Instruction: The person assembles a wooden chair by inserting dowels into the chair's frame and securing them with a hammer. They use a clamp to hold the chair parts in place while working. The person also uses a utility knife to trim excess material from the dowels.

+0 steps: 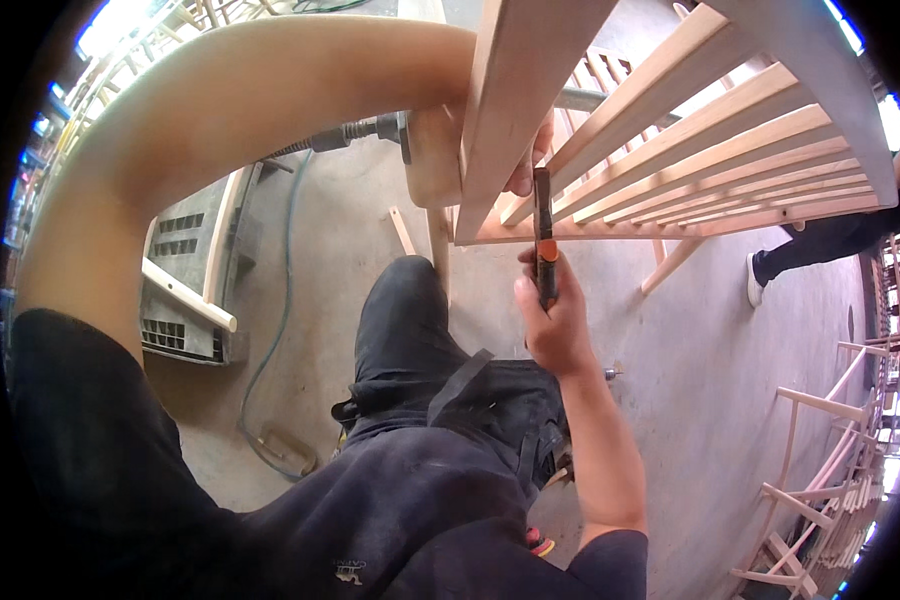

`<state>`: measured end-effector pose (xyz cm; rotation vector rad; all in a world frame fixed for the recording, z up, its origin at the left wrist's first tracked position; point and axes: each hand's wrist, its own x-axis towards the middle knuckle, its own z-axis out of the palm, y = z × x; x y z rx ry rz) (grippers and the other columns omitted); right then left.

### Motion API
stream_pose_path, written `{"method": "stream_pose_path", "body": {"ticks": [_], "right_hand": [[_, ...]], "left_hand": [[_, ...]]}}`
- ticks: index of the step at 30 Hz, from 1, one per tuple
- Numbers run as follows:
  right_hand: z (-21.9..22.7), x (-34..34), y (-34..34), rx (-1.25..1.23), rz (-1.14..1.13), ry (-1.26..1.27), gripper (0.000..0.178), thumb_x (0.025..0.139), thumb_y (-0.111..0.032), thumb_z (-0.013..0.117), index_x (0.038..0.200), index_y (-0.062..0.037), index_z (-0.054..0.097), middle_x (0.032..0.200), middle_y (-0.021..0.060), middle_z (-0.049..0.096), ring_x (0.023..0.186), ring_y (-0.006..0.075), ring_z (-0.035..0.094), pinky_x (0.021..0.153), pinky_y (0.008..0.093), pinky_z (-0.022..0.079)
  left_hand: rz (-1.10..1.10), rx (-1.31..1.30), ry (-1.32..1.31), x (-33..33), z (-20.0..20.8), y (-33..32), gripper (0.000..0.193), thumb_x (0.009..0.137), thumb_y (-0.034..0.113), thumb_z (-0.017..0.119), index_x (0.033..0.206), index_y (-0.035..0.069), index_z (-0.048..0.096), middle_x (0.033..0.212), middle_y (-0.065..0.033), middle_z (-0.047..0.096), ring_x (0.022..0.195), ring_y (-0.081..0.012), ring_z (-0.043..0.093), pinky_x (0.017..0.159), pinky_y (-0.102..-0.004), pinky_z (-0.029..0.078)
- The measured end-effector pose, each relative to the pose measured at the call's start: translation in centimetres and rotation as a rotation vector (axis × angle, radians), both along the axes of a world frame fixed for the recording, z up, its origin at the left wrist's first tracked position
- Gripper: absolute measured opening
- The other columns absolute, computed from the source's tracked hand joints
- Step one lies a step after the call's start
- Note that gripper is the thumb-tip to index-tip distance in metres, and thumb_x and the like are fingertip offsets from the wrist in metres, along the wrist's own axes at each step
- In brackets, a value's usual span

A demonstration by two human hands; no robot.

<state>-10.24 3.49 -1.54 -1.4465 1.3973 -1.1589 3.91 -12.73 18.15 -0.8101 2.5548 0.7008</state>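
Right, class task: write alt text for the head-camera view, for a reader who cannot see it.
Seen from above, a person's right hand holds a black tool with an orange band against a pale wooden slatted frame, while the left hand grips one of the frame's bars. Below lie a concrete floor, a green hose and more wooden frames.

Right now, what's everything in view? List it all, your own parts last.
Slatted wooden frame: one, pale wood, upper right, raised.
Hand tool: one, dark with orange band, centre, against the frame.
Hose: one, grey-green, trailing over the floor at left.
Grey machine: one, on the floor at left.
Wooden frames: several, pale, stacked lower right.
Another person's leg: dark trousers, white shoe, right.
Left hand: gripping the frame, mostly hidden.
Right hand: holding the tool.
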Motion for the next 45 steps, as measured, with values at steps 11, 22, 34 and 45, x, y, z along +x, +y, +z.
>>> {"method": "stream_pose_path", "body": {"ticks": [11,22,34,45], "right_hand": [[1.8,-0.4,1.4,0.202,-0.005,-0.091,0.033,0.093,-0.014,0.062,0.124,-0.0033,0.056,0.088,0.0061,0.059,0.08,0.0169,0.058,0.077,0.0322,0.048],[-1.5,-1.4,-1.0,-0.015,0.085,-0.126,0.026,0.091,-0.004,0.057,0.116,-0.0043,0.054,0.081,0.0021,0.05,0.075,0.0117,0.05,0.069,0.0284,0.045],[3.0,-1.4,0.9,0.239,0.083,-0.22,0.035,0.087,-0.005,0.059,0.122,-0.0033,0.055,0.085,0.0008,0.052,0.076,0.0106,0.051,0.072,0.0266,0.044],[-5.0,-2.0,-5.2,-0.346,-0.006,-0.044,0.023,0.091,-0.003,0.056,0.115,-0.0032,0.056,0.083,0.0058,0.054,0.073,0.0151,0.052,0.071,0.0294,0.045]], "left_hand": [[0.043,0.211,-0.176,-2.8,-1.2,-2.7,0.027,0.087,0.024,0.078,0.071,0.005,0.068,0.061,-0.0013,0.061,0.055,-0.011,0.058,0.053,-0.0325,0.044],[0.091,0.019,-0.2,-3.5,0.2,-0.7,0.024,0.088,0.023,0.075,0.075,0.003,0.071,0.07,-0.0037,0.068,0.063,-0.0126,0.064,0.059,-0.0325,0.049],[0.08,0.269,-0.178,-2.5,-1.8,-2.7,0.023,0.091,0.021,0.071,0.083,0.0,0.074,0.072,-0.0049,0.07,0.062,-0.0128,0.064,0.059,-0.0315,0.05],[-0.023,0.366,-0.125,-3.6,-2.7,-4.1,0.017,0.091,0.017,0.072,0.084,0.002,0.073,0.069,-0.0005,0.067,0.062,-0.0107,0.061,0.061,-0.0316,0.048]]}}
